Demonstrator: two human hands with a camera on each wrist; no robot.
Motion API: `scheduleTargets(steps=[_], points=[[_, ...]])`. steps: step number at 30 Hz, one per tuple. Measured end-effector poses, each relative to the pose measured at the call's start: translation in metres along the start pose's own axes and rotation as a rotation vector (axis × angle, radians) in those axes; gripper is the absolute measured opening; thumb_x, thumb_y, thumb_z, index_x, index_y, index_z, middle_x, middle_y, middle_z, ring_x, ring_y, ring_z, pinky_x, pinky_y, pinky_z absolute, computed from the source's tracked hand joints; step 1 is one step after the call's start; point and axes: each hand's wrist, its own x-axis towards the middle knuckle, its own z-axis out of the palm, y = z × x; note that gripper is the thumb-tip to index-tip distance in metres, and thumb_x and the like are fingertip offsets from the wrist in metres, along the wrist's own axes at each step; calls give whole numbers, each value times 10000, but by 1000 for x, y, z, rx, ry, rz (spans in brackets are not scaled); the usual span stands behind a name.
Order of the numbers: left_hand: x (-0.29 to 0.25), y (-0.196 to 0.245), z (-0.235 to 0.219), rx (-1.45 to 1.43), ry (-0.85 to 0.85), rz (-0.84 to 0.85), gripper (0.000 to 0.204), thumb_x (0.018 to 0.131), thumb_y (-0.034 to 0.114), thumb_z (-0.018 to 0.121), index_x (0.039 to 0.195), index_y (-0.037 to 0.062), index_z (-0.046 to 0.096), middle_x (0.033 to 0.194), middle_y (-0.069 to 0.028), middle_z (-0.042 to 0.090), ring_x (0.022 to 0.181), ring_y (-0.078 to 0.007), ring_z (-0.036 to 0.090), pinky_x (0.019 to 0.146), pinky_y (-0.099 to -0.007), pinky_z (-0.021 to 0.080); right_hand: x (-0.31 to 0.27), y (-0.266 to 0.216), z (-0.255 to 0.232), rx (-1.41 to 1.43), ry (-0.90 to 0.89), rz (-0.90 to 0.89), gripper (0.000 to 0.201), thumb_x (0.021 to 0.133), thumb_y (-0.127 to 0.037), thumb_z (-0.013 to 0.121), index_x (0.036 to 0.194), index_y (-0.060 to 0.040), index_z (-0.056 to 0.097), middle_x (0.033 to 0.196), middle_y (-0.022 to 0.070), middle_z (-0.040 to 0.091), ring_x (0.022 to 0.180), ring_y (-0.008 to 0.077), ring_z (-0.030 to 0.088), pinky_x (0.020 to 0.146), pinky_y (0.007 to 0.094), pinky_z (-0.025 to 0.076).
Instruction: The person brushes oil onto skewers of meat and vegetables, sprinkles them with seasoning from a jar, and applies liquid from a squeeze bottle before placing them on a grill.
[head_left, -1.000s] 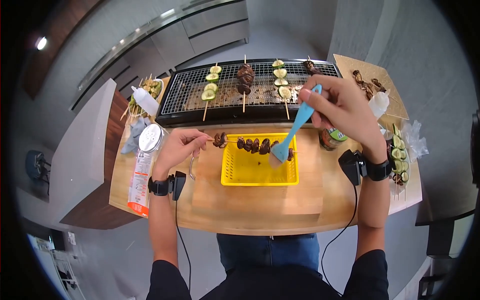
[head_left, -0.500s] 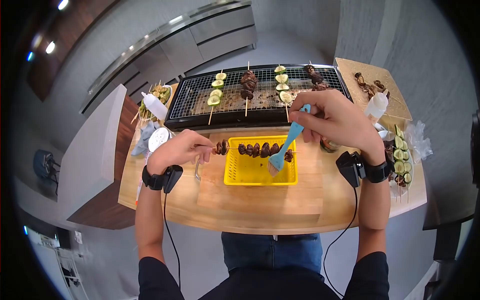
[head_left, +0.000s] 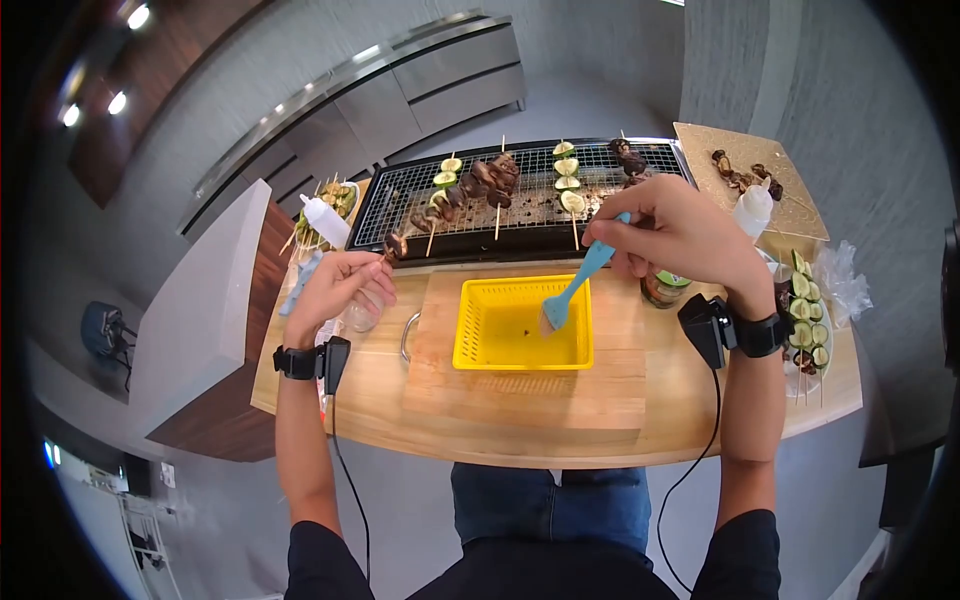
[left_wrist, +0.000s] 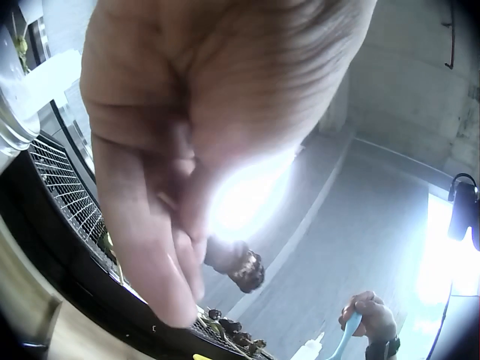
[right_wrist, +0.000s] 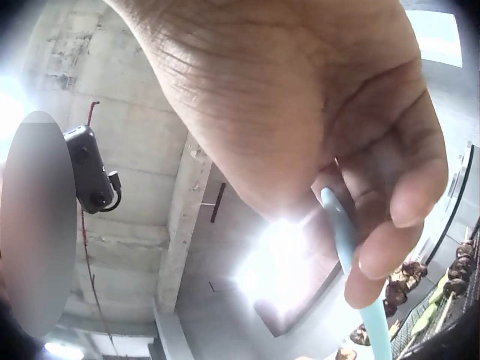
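Pinching the bare end of a mushroom skewer (head_left: 455, 196), the left hand (head_left: 343, 288) has thumb and fingers closed narrow on the stick. And look where it reaches: out from the near edge of the grill (head_left: 470, 246), slanting far and to the right over the rack, its dark pieces crossing the left zucchini skewer (head_left: 449, 165) and running up against the next dark skewer (head_left: 505, 172). Whether it rests on the rack or hangs just above, I cannot tell.

Over on the right, the right hand (head_left: 680, 232) holds a blue brush (head_left: 583, 277) by the upper handle, a tight grip, bristles pointing down over the yellow basket (head_left: 500, 352); whether they touch it, hard to say. The basket sits on a wooden board (head_left: 540, 408), near side of the grill, with a dark speck on its floor.

Farther right on the rack, another zucchini skewer (head_left: 567, 168), then a dark one (head_left: 628, 157) partly behind the right hand. Beside that hand, a jar (head_left: 667, 290) with green on top. Far right, mushrooms (head_left: 730, 176) lie on a tan board (head_left: 795, 218), a white squeeze bottle (head_left: 754, 210) near them.
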Motion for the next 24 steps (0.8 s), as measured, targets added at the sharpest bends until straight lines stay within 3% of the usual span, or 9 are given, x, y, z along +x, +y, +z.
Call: scheduleTargets(steps=[4, 9, 11, 13, 22, 24], points=[[9, -15, -3, -69, 140, -47, 268, 986, 191, 489, 996, -44, 617, 860, -116, 687, 778, -182, 697, 585, -252, 561, 3, -2, 4, -84, -52, 31, 233, 879, -165, 592, 902, 45, 689, 634, 83, 669, 529, 112, 641, 484, 230, 483], [20, -26, -7, -177, 315, -107, 285, 990, 213, 485, 1026, -49, 593, 898, -127, 686, 801, -185, 696, 604, -250, 556, 5, -2, 8, -139, -146, 11, 217, 884, -120, 548, 927, 49, 677, 743, 135, 689, 668, 186, 692, 626, 297, 534], [24, -25, -7, -136, 380, -108, 303, 1000, 215, 449, 1032, -61, 571, 919, -157, 687, 796, -216, 703, 608, -281, 576, 8, 12, 13, -159, -165, -20, 214, 908, -114, 527, 961, 35, 671, 738, 107, 687, 641, 159, 673, 598, 276, 528], [30, -32, -11, -127, 396, -120, 301, 1000, 204, 442, 1028, -69, 567, 917, -168, 685, 794, -226, 704, 601, -289, 578, 10, 20, 16, -182, -188, -54, 214, 932, -109, 507, 994, 22, 664, 733, 78, 685, 614, 133, 654, 570, 256, 523], [54, -39, -12, -59, 444, -247, 284, 983, 147, 413, 1015, -102, 544, 902, -217, 674, 762, -279, 710, 541, -320, 582, 11, 17, 19, -206, -246, -32, 218, 920, -85, 504, 1029, 31, 653, 756, 99, 684, 647, 163, 661, 584, 278, 519], [60, -41, -9, -57, 460, -267, 283, 981, 155, 423, 1016, -99, 544, 902, -214, 673, 752, -280, 711, 520, -308, 575, 11, 14, 19, -263, -275, 12, 214, 900, -72, 506, 996, 53, 650, 855, 154, 689, 739, 214, 698, 697, 327, 547]])
